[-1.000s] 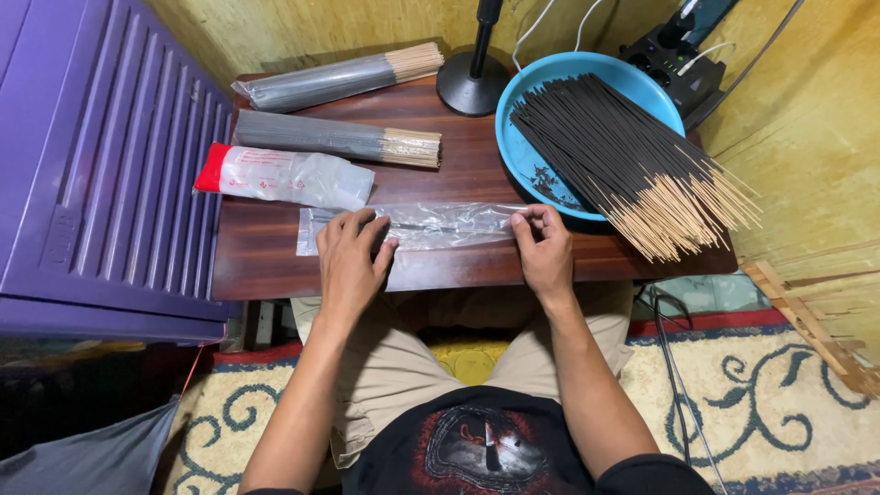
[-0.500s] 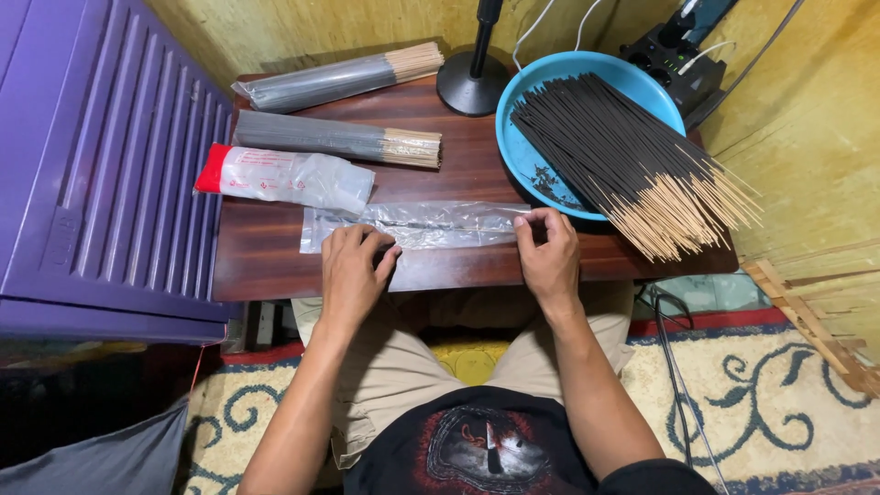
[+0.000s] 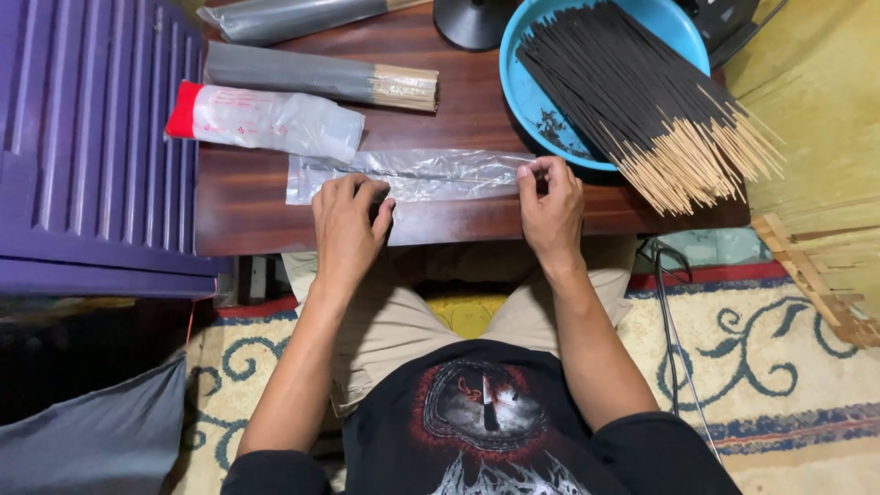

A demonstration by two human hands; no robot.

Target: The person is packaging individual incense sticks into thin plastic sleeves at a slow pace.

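A clear bag (image 3: 417,174) is laid flat on the brown table (image 3: 238,215), close to the near edge. It is long and thin and lies from left to right.

The left hand (image 3: 348,229) is pressed down on the left part of the bag. Its fingers are bent and the bag is held flat under them. The right end of the bag is pinched by the right hand (image 3: 552,213), between thumb and fingers.

Just behind the bag, on the left, a pack (image 3: 266,119) with a red end is seen. It is clear and looks full of more bags. Behind that, a wrapped bundle (image 3: 321,81) of dark sticks is laid, with pale ends to the right. Another wrapped bundle (image 3: 284,14) is seen at the top edge.

A blue bowl (image 3: 527,101) is set on the right side of the table, near the right hand. A big pile of black sticks (image 3: 632,101) is laid in it, and their pale ends hang over the rim. A purple box (image 3: 92,137) is stood beside the table on the left.
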